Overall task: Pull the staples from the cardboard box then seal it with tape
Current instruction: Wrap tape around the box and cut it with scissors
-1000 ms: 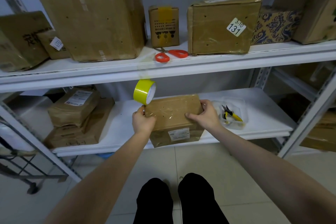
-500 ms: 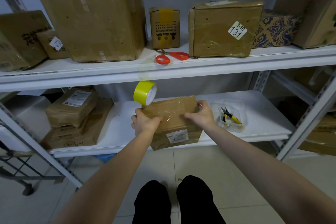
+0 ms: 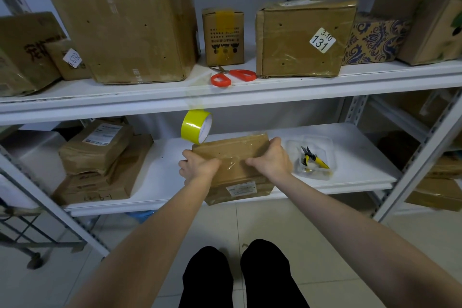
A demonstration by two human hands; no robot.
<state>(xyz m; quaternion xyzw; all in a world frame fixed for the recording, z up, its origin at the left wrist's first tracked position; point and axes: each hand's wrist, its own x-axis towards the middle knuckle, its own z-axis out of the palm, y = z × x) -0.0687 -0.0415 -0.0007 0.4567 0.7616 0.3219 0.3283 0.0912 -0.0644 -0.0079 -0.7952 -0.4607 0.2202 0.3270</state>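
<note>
On lower white metal shelf point(image 3: 362, 152), at front edge: flat brown cardboard box point(image 3: 232, 147). Behind its left corner, yellow tape roll point(image 3: 195, 126). Right of it, clear plastic tray point(image 3: 293, 145) holding yellow-handled pliers point(image 3: 312, 159).

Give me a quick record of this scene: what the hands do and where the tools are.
box: small cardboard box at front edge of lower shelf
left hand: grips the box's left side
right hand: grips its right side, thumb on top
tape roll: yellow, by the box's far left corner, clear strip running toward upper shelf
scissors: orange handles, on upper shelf
pliers: in clear tray right of the box
</note>
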